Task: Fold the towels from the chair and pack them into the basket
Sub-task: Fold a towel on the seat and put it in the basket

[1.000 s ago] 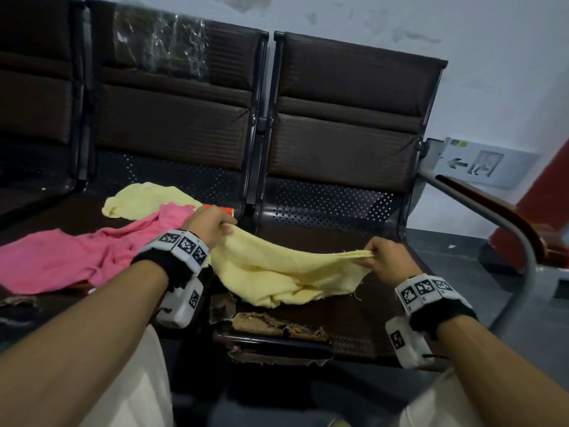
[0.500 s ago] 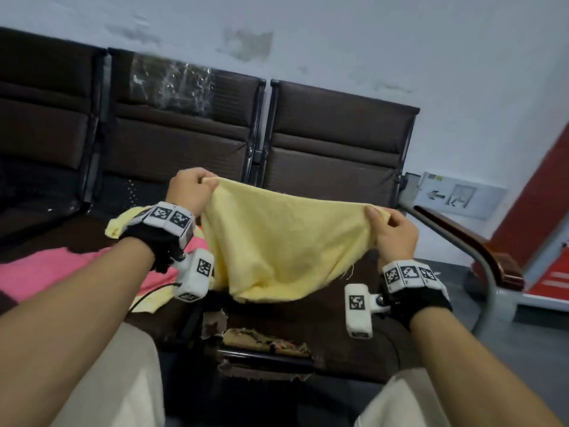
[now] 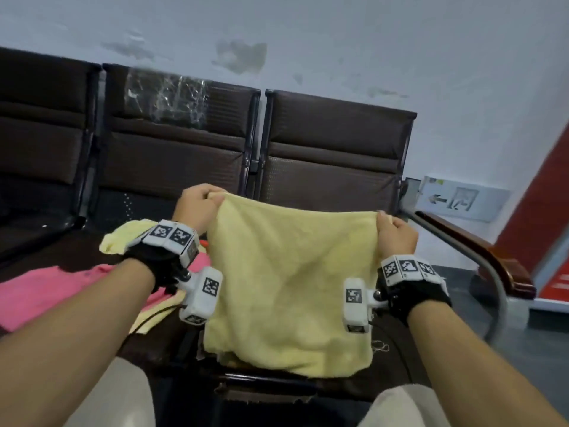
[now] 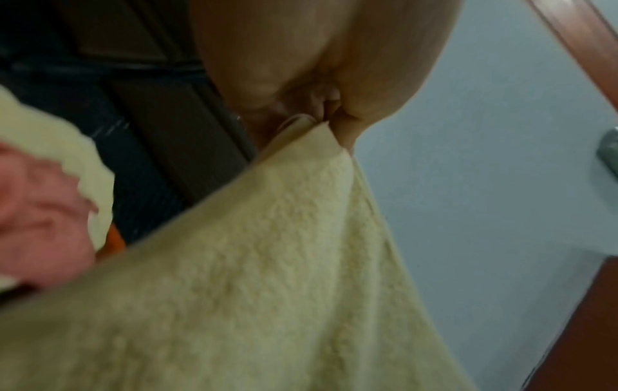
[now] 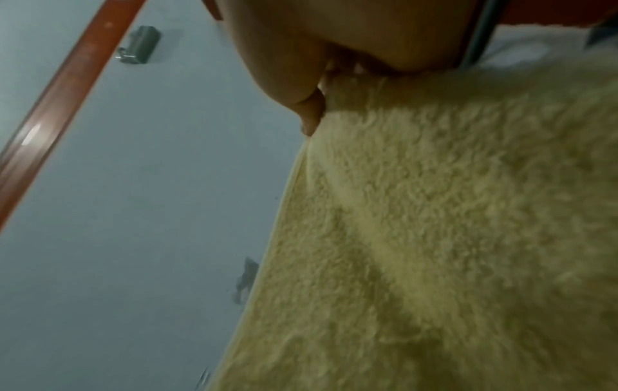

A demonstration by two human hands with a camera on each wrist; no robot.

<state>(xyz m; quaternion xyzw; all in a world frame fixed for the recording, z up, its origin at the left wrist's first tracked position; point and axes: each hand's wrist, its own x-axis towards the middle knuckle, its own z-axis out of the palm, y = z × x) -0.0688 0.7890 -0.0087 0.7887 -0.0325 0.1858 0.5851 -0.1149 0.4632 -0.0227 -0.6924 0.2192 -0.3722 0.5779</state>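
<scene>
Pale yellow terry towel (image 3: 289,282), spread and hanging over the dark brown chair seat (image 3: 172,340): my left hand (image 3: 197,208) and right hand (image 3: 395,234) each pinch one upper corner.

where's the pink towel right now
In the head view the pink towel lies on the chair seat at the left, under the left forearm, beside the yellow towel held up by both hands.

A pale grey wall (image 3: 369,41) with peeling patches rises behind the seats. Crinkled clear plastic wrap (image 3: 166,97) clings to one backrest. A grey sign plate (image 3: 462,200) (an arrow on it, pointing left) hangs low on the wall, beside a red panel (image 3: 542,198). The floor (image 3: 538,349) is dark grey.
</scene>
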